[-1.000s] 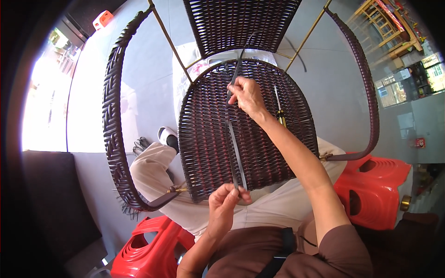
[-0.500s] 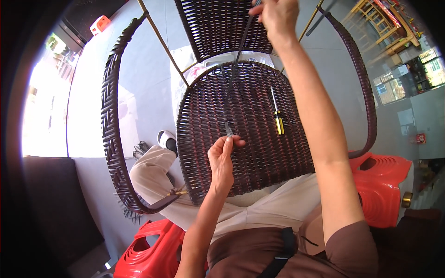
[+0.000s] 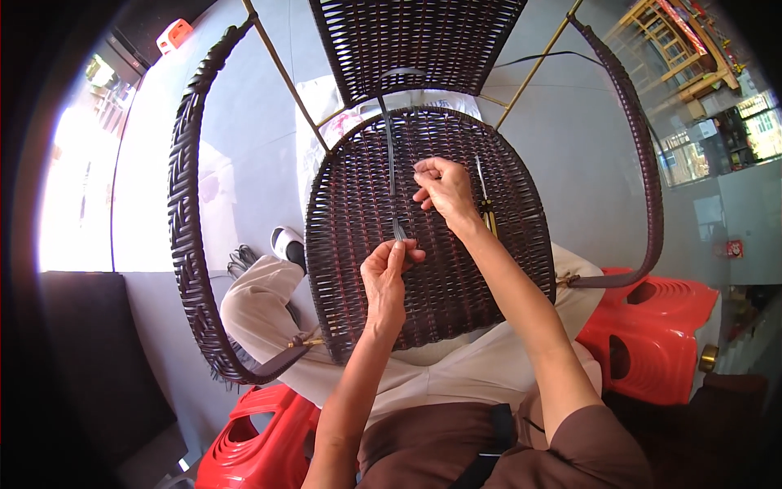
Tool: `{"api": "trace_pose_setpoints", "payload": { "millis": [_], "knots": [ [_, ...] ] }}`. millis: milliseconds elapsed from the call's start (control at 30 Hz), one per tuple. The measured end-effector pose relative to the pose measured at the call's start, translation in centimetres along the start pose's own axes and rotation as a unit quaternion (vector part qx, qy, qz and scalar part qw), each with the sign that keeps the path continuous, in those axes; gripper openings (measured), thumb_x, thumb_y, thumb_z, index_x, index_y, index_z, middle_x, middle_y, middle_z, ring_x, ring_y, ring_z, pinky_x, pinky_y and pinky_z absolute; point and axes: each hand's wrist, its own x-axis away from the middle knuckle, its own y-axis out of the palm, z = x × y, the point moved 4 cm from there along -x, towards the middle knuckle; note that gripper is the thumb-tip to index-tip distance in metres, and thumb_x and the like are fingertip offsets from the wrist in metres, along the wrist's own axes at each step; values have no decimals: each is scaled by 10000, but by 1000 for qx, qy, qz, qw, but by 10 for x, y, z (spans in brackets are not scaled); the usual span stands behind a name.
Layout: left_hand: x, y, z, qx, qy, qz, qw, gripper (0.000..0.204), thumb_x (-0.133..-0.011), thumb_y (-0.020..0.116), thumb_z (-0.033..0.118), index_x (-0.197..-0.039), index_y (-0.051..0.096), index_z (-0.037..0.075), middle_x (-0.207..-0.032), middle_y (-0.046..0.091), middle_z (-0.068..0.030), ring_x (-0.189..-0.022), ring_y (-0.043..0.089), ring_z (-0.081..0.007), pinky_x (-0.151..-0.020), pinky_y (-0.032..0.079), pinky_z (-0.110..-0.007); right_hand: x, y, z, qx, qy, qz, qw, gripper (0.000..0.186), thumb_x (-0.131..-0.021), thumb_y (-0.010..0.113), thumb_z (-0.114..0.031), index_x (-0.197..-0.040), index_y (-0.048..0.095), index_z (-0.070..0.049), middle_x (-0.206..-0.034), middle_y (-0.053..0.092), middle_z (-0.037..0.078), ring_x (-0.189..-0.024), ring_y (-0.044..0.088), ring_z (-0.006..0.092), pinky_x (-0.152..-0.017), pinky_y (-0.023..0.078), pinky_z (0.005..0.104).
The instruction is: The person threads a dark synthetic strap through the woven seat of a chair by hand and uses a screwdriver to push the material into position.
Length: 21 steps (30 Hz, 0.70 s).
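A dark brown woven wicker chair lies on my lap, its round seat (image 3: 456,269) facing me and its backrest (image 3: 415,41) beyond. A flat dark rattan strip (image 3: 389,155) runs from the top of the seat down to my left hand (image 3: 389,275), which pinches its lower end against the weave. My right hand (image 3: 440,187) rests on the seat just right of the strip, fingers pinched at the weave. A screwdriver with a yellow handle (image 3: 486,208) lies on the seat beside my right wrist.
Woven armrests curve at the left (image 3: 186,244) and right (image 3: 639,163). Red plastic stools stand at lower left (image 3: 261,444) and right (image 3: 652,334). A shoe (image 3: 287,244) sits on the grey floor. Wooden furniture (image 3: 652,41) is at the far right.
My right hand, raised high over the backrest half a second ago, has come down onto the seat. My left hand stays pinching the strip at mid-seat.
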Motion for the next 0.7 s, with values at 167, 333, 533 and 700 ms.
{"api": "trace_pose_setpoints", "payload": {
  "millis": [167, 333, 533, 700],
  "knots": [
    [1, -2, -2, 5, 6, -7, 1000, 230, -914, 498, 175, -893, 619, -20, -740, 636, -66, -701, 589, -104, -731, 458, -232, -32, 21, -14, 83, -54, 12, 995, 259, -777, 613, 1, -1018, 539, 60, -727, 600, 104, -471, 593, 133, -329, 445, 205],
    [0, -2, -2, -3, -3, -7, 1000, 229, -914, 496, 174, -898, 623, -17, -747, 642, -66, -700, 587, -98, -728, 455, -229, -45, 34, -15, 108, -10, -58, 992, 187, -772, 637, -44, -936, 606, 41, -699, 604, 73, -484, 572, 101, -343, 412, 178],
    [0, -4, -6, 4, -4, -23, 1000, 226, -911, 506, 192, -909, 607, -10, -778, 635, -63, -737, 605, -124, -742, 467, -243, -31, 28, -5, 46, -71, -94, 992, 74, -789, 632, -51, -813, 633, 19, -635, 621, 65, -489, 590, 87, -336, 419, 180],
    [0, 1, -1, 14, 16, 7, 1000, 174, -902, 513, 131, -879, 607, -14, -812, 625, -53, -702, 556, -92, -692, 447, -232, -34, 29, -11, 100, -162, -48, 981, 139, -830, 597, -102, -754, 634, 7, -578, 595, 53, -455, 590, 104, -324, 410, 190]
  ]
}}
